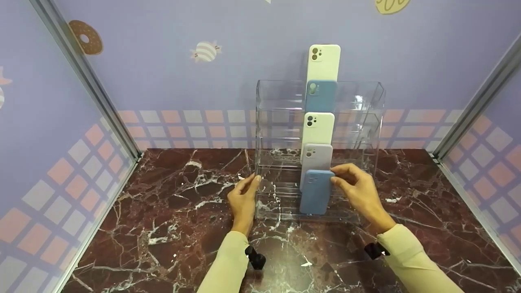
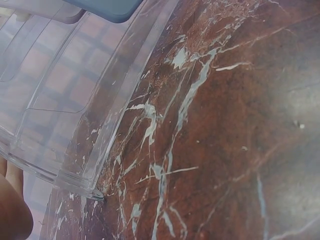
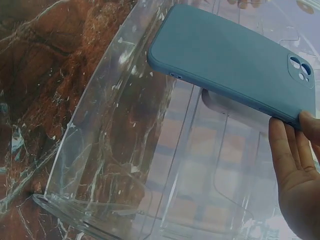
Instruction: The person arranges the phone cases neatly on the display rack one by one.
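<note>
A clear tiered display rack point(image 1: 281, 207) stands on the marble-patterned table, with phone cases upright in a column, one per tier. My right hand point(image 1: 360, 189) pinches a blue phone case point(image 1: 315, 193) by its upper right edge at the lowest front tier. In the right wrist view, thumb and fingers grip that blue case point(image 3: 230, 65) near its camera cutout. Behind it rise a lilac case point(image 1: 319, 156), a white case point(image 1: 319, 128), another blue case point(image 1: 321, 97) and a white case point(image 1: 325, 67) at the top. My left hand point(image 1: 244, 201) holds the rack's left side edge between thumb and fingers.
Dark red marbled tabletop point(image 1: 175, 211) spreads around the rack. A purple patterned wall point(image 1: 163, 73) stands close behind it, with side panels and metal corner posts point(image 1: 95, 81) left and right. Each wrist carries a small black camera point(image 1: 255, 258).
</note>
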A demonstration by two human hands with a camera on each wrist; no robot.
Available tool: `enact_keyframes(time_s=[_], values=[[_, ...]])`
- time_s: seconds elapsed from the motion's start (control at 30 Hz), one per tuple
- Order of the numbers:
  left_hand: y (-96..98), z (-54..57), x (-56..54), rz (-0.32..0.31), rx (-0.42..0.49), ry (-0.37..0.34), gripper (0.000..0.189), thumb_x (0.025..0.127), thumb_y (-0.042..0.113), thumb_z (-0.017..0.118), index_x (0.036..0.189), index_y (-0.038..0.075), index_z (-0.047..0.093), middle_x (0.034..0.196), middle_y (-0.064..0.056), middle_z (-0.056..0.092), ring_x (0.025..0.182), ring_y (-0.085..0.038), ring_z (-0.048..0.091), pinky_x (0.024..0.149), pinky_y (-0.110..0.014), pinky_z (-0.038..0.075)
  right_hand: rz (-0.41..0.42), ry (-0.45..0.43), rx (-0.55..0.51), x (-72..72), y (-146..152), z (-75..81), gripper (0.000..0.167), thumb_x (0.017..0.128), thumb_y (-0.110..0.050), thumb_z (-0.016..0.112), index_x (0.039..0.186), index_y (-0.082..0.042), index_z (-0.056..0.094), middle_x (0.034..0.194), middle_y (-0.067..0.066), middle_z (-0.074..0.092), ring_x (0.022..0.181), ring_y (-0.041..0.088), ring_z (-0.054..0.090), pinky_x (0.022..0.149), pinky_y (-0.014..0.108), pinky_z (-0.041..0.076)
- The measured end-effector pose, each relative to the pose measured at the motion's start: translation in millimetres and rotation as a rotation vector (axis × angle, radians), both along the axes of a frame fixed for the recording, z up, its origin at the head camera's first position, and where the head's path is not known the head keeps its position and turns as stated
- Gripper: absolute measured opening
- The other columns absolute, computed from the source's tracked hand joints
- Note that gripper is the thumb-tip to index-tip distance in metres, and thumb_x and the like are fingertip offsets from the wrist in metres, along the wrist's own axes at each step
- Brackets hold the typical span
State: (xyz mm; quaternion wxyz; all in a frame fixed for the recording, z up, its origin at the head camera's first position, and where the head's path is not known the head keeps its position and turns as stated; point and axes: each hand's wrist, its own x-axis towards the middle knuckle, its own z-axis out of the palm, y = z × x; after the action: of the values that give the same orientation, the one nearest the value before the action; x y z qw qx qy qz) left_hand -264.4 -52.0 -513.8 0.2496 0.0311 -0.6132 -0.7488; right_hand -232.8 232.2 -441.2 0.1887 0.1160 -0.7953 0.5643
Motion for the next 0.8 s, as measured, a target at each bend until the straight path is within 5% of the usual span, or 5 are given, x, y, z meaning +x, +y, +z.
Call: enact_keyframes(time_s=[0.8], values=[[0.1, -1.2, -1.4, -0.014, 0.033, -0.003, 0.028, 0.094, 0.004, 0.081, 0.116, -0.012, 0.075, 0.103, -0.013, 0.078, 0.087, -0.011, 0.072, 0.08, -0.022, 0.058, 0.004, -0.051, -0.008, -9.7, 1.1, -19.4, 0.02, 0.092, 0.012, 0.076, 0.112, 0.008, 0.073, 0.105, 0.021, 0.074, 0.087, 0.011, 0.071, 0.079, 0.022, 0.059]])
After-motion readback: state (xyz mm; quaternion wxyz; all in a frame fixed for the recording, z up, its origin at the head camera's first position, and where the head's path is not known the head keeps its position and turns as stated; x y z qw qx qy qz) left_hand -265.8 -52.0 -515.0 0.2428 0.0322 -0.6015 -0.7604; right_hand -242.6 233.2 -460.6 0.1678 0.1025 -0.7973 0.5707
